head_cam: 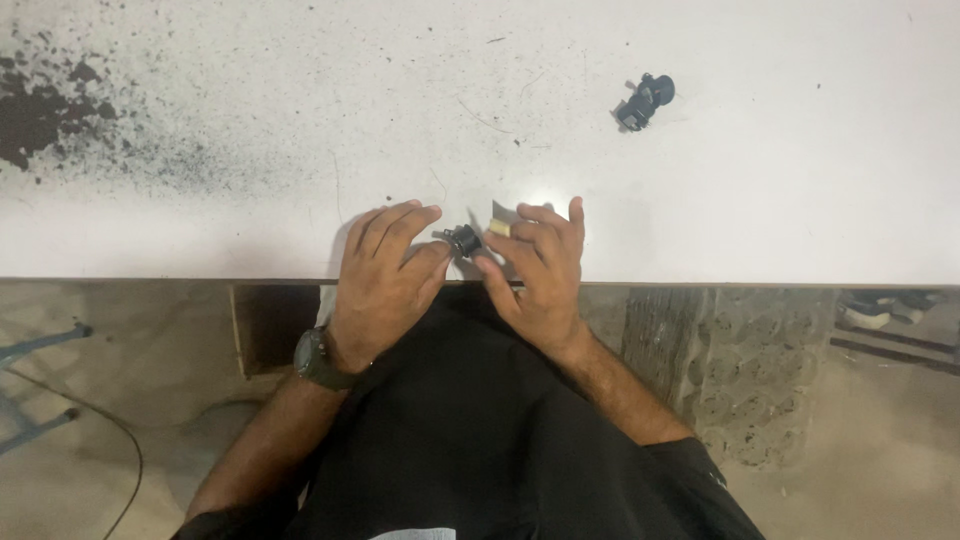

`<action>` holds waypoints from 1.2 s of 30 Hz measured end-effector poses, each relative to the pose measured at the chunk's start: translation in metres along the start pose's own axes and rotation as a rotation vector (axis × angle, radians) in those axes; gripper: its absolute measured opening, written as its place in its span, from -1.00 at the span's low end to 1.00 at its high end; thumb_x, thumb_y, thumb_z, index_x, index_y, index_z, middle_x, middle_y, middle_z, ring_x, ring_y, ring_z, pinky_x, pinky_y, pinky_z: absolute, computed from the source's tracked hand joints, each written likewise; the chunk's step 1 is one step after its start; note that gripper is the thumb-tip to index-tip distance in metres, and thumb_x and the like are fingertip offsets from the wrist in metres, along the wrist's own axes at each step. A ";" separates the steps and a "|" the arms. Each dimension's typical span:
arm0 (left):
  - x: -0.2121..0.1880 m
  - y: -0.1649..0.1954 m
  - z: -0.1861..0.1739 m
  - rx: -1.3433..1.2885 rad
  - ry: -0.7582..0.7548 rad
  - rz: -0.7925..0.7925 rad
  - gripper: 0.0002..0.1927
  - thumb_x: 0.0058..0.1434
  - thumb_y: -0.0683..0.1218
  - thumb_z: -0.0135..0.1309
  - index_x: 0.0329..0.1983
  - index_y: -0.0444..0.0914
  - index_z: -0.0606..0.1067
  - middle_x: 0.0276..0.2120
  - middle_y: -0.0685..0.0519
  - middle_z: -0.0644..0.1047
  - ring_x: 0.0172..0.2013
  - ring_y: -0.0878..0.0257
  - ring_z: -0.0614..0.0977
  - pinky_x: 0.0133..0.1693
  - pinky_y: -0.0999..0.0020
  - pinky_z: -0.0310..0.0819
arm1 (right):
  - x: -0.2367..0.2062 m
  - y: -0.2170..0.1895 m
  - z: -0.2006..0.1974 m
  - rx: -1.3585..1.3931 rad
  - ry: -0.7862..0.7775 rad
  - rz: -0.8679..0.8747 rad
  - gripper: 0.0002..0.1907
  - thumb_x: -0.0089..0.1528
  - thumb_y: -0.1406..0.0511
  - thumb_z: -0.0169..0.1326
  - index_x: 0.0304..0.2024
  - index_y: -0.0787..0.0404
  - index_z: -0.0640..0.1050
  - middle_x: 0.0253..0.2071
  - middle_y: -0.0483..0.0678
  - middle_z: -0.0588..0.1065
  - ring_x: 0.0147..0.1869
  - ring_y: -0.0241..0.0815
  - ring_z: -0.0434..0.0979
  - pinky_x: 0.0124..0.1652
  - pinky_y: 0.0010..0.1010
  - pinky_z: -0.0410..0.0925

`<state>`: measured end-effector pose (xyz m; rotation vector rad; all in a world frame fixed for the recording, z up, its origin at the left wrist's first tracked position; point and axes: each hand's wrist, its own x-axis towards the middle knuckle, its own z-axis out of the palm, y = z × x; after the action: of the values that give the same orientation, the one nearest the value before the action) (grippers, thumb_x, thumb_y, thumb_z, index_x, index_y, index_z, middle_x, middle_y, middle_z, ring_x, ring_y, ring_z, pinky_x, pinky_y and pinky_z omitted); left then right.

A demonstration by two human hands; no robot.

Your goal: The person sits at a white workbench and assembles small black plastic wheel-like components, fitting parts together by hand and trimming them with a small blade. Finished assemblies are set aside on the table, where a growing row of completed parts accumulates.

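Left hand (385,275) pinches a small black part (463,239), half hidden by fingers; right hand (535,270) grip holds a tan piece (499,228), mostly covered.

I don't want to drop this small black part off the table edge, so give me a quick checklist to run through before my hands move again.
1. Black part pinched between the fingertips of both hands: ok.
2. Left hand has a grip on it: ok.
3. Right hand grip: cannot tell, fingers hide the contact.
4. Part over the table, not past its edge: ok, but close to the edge.
5. Second black part lying apart, out of the hands' way: ok.
6. Tan piece by the right fingers, held or loose: cannot tell.
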<state>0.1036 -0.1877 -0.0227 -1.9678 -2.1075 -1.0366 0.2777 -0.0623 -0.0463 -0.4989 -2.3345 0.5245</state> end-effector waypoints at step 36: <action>-0.015 0.000 0.017 0.002 0.143 -0.002 -0.85 0.23 -0.13 0.36 -0.15 -0.18 0.64 0.14 0.03 0.49 0.22 0.09 0.46 0.28 0.00 0.30 | -0.003 -0.017 0.011 0.186 -0.060 0.015 -0.72 0.11 0.51 0.28 -0.20 0.23 0.49 -0.20 -0.03 0.52 0.06 -0.02 0.58 0.46 0.27 0.09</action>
<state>0.1129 -0.1921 -0.0431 -1.8305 -2.0359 -1.1381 0.2683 -0.0806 -0.0474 -0.4178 -2.3108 0.7650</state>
